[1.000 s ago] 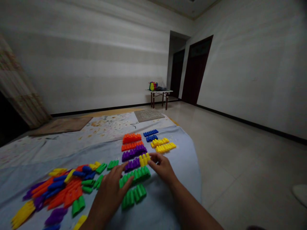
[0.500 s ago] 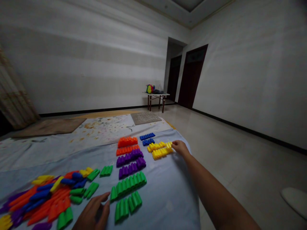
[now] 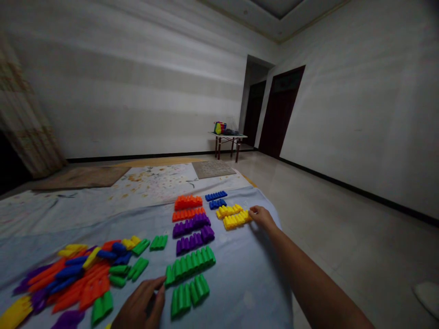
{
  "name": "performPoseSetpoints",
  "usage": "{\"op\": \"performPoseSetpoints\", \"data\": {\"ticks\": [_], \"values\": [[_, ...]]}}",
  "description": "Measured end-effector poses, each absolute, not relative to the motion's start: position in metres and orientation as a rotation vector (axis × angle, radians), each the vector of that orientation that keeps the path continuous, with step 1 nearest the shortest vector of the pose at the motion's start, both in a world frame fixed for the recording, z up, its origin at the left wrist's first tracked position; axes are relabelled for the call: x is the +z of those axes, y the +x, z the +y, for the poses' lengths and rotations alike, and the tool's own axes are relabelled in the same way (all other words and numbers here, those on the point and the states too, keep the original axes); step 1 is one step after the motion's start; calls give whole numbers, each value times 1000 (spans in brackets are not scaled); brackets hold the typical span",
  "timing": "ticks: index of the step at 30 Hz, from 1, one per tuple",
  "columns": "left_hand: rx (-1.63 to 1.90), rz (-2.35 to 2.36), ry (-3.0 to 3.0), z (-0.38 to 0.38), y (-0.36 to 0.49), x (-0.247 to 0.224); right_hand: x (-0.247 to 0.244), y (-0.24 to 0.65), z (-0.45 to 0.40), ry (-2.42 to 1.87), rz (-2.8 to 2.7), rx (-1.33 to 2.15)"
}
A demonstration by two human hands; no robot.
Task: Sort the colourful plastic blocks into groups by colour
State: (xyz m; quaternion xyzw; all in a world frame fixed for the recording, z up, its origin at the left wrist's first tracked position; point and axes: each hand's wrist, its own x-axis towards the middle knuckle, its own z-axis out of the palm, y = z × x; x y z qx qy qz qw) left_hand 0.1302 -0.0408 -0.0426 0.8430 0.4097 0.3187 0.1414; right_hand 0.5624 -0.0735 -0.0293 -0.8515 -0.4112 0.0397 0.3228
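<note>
My right hand reaches to the right end of the front row of yellow plastic tube-shaped blocks, its fingertips pinched on the end block. A second yellow row lies just behind. Close to the left end of the long green block row, my left hand rests low with thumb and forefinger apart, nothing visible between them. A shorter green row lies nearer me. Purple rows, orange rows and small blue rows are laid out farther back.
A mixed pile of coloured blocks spreads to the left. All lie on a light-blue cloth over a bed-like surface, whose edge drops to the tiled floor at right. Beyond stand a mat and a small table.
The view has shifted slightly, so everything sits farther right. My right fingers have moved slightly nearer the front yellow row's end, and the yellow blocks there now line up. My left hand stays by the green row.
</note>
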Motion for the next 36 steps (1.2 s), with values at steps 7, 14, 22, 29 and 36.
{"op": "performPoseSetpoints", "data": {"ticks": [7, 14, 22, 29, 36], "values": [[985, 1146, 2508, -71, 138, -21, -24, 549, -81, -2198, -1145, 70], [1068, 1059, 2530, -73, 136, -3, -1, 461, -78, -1775, -1430, 7], [1336, 1609, 2215, -25, 70, 7, 26, 299, -98, -1461, -2035, 377], [1271, 1712, 2140, -15, 59, -8, 15, 211, -100, -1477, -2347, 299], [1267, 1720, 2106, -12, 59, -11, 16, 208, -87, -1473, -2538, 269]]}}
